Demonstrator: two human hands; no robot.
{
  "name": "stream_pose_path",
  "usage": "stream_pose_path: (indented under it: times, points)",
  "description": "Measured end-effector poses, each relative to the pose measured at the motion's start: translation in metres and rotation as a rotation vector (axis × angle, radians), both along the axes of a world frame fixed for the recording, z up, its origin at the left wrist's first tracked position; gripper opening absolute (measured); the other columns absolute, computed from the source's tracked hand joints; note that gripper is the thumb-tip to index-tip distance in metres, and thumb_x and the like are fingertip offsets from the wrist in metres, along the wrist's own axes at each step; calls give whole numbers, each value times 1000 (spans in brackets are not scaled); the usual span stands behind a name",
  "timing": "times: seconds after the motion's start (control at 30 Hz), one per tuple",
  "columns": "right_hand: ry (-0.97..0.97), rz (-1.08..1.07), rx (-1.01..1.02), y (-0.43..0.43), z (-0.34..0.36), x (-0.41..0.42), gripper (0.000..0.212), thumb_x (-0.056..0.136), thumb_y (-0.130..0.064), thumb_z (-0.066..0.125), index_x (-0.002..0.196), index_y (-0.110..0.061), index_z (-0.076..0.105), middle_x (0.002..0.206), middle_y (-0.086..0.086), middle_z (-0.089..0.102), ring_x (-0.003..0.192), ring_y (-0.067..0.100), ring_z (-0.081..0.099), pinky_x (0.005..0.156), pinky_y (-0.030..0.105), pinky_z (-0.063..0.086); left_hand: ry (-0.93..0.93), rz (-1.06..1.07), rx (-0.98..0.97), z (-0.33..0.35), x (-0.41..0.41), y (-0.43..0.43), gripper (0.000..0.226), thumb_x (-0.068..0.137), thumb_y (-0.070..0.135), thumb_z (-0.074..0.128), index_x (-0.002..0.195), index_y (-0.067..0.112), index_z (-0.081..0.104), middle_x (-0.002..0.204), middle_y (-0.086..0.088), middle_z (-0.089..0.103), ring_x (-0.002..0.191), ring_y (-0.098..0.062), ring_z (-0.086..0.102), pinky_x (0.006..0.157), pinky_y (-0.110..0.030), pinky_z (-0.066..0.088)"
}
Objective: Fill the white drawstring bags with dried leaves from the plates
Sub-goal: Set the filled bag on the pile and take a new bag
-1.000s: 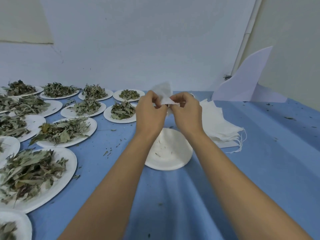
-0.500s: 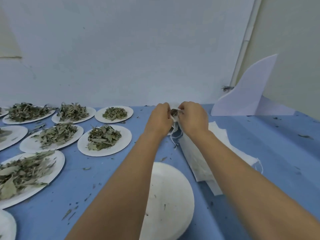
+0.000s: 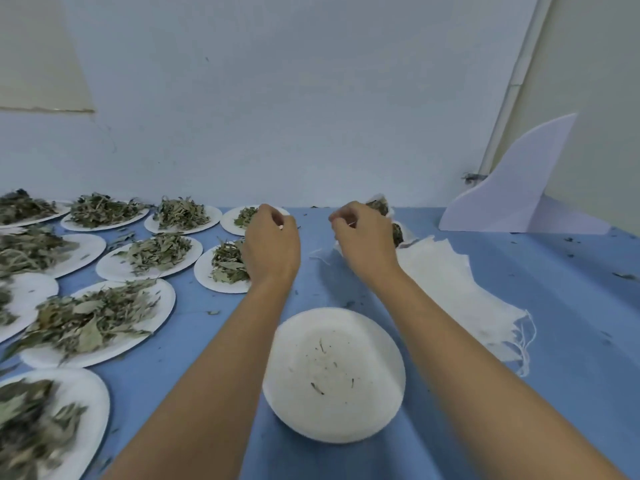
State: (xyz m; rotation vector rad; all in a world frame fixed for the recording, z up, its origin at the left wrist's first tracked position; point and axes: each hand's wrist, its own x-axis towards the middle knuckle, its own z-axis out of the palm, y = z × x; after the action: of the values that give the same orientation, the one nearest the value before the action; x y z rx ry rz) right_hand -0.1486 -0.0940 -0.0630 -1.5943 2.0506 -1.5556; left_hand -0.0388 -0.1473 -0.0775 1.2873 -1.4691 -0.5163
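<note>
My left hand [image 3: 270,244] hovers over the table with its fingers curled closed; only a tiny white speck shows at the fingertips. My right hand [image 3: 364,241] is a hand's width to its right, thumb and forefinger pinched on what looks like a thin pale drawstring. Just behind the right hand lie two white drawstring bags stuffed with leaves [image 3: 380,206], [image 3: 398,233]. A flat pile of empty white bags [image 3: 450,275] stretches right of my right wrist. An almost empty white plate [image 3: 334,374] sits between my forearms. Plates heaped with dried leaves [image 3: 93,320] cover the left side.
The blue table [image 3: 554,323] carries scattered leaf crumbs. A white curved foam board [image 3: 516,192] leans in the back right corner. A pale wall closes the back. The nearest leaf plate [image 3: 211,271] lies partly under my left hand.
Both hands held a filled bag together at its mouth; now they have moved apart, and the bag lies behind my right hand. The view has shifted.
</note>
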Motion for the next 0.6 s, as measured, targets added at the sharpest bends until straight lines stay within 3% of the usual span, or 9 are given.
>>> stream_pose_path:
  times: [0.07, 0.13, 0.17, 0.23, 0.33, 0.43, 0.53, 0.6]
  points:
    - [-394, 123, 224, -8, 1, 18, 15, 85, -7, 51, 74, 1, 57, 74, 16, 59, 66, 29, 54, 74, 41, 51, 77, 113, 80, -4, 23, -3, 13, 95, 21, 40, 91, 14, 49, 95, -2, 58, 85, -24, 52, 71, -34, 36]
    - [-736, 212, 383, -15, -3, 36, 7, 87, -2, 51, 80, -4, 51, 74, 13, 49, 70, 24, 48, 70, 33, 49, 138, 201, 189, -10, 44, -9, 23, 98, 21, 35, 104, 8, 53, 112, -11, 60, 101, -31, 54, 78, -38, 39]
    - [-778, 220, 432, -18, -7, 42, 3, 88, -3, 52, 89, -5, 49, 76, 11, 47, 75, 24, 47, 74, 31, 51, 147, 234, 232, -13, 53, -12, 28, 99, 22, 32, 111, 5, 52, 117, -15, 58, 105, -33, 54, 78, -38, 38]
    - [-766, 194, 491, -23, -13, 50, 18, 89, -8, 54, 106, -7, 46, 81, 9, 45, 85, 24, 48, 86, 32, 51, 140, 259, 283, -18, 68, -16, 34, 101, 22, 28, 118, 1, 50, 120, -18, 56, 106, -34, 53, 79, -39, 37]
    - [-774, 163, 495, -31, -16, 55, 33, 91, -10, 53, 121, -13, 40, 96, 10, 43, 91, 25, 47, 88, 33, 48, 98, 210, 356, -20, 81, -24, 42, 103, 23, 23, 127, -1, 47, 127, -21, 54, 113, -36, 51, 82, -37, 34]
    - [-807, 145, 475, -36, -17, 59, 29, 91, -9, 52, 118, -12, 40, 90, 9, 42, 83, 23, 50, 83, 31, 47, 47, 130, 441, -22, 87, -32, 48, 104, 26, 20, 129, -6, 46, 131, -25, 51, 118, -38, 48, 88, -39, 35]
    - [-846, 138, 456, -41, -21, 61, 36, 91, -7, 52, 125, -8, 41, 101, 10, 45, 106, 26, 51, 83, 30, 50, -29, 73, 426, -24, 89, -32, 44, 104, 21, 21, 128, -7, 46, 130, -26, 51, 119, -39, 48, 90, -37, 37]
    - [-807, 94, 452, -45, -24, 62, 17, 91, -3, 52, 107, -5, 47, 87, 9, 44, 97, 25, 49, 89, 34, 52, -6, 115, 428, -24, 90, -30, 42, 104, 20, 24, 123, -8, 50, 127, -26, 53, 117, -38, 49, 83, -36, 36]
